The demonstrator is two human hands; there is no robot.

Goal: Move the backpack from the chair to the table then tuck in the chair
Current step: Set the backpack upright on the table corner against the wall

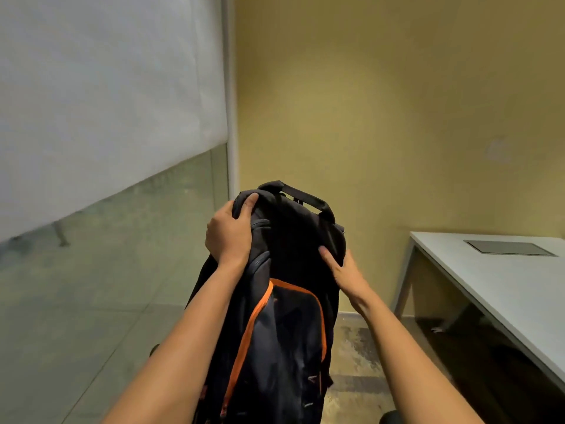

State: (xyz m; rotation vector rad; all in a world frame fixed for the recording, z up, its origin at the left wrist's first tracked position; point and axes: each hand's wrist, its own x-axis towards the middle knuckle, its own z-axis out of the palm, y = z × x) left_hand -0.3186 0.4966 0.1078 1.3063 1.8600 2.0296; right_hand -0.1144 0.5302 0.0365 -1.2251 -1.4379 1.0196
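- Gripping the black, orange-trimmed backpack, held upright mid-scene: left hand clamped over its top corner.
- Right hand pressed on its right side, fingers seemingly wrapped behind.
- White table stands right, apart.

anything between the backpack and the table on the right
Nothing: in the head view the stretch between the backpack and the white table shows only bare floor and yellow wall. Both hands grip the pack's top.
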